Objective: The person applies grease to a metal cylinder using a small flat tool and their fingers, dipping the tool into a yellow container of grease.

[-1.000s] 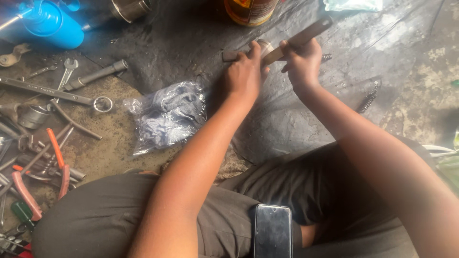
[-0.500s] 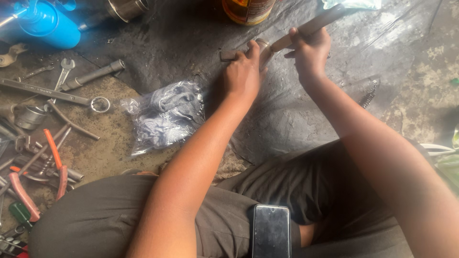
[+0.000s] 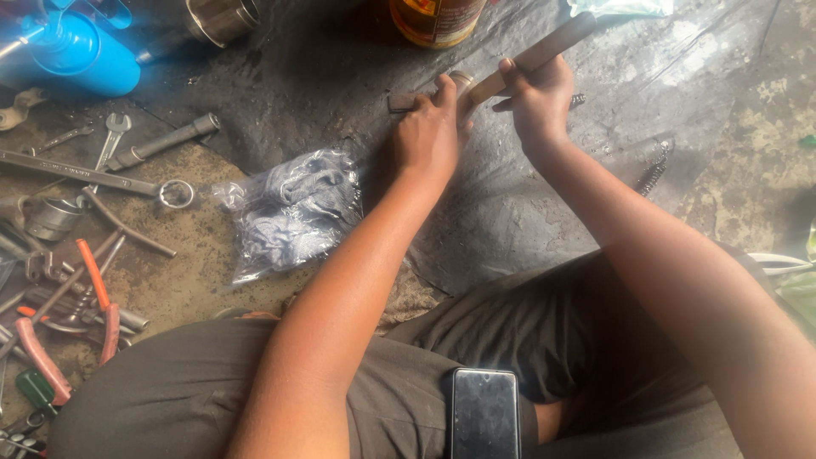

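Near the top middle of the frame, a small dark metal piece (image 3: 404, 102) lies on the black sheet (image 3: 510, 221) spread over the floor, and the left hand (image 3: 427, 132) presses down on it, fingers curled over its right end so that only the left tip shows. Just beside it, the right hand (image 3: 537, 104) is clenched round a wooden handle (image 3: 534, 58) that slants up toward the upper right; its lower end meets the left hand's fingertips, where a small pale round part shows, too hidden to tell what it is. Above them stands an orange-labelled can (image 3: 435, 17). A clear plastic bag (image 3: 285, 212) of dark small parts lies left of the left forearm. Farther left, on the dirty floor, lie spanners (image 3: 81, 166), a socket bar (image 3: 161, 142) and orange-handled pliers (image 3: 100, 297); a blue container (image 3: 72, 51) sits in the upper left corner. A coiled spring (image 3: 653, 174) rests on the sheet at right. At the bottom, a dark phone (image 3: 484, 412) lies on the person's lap.
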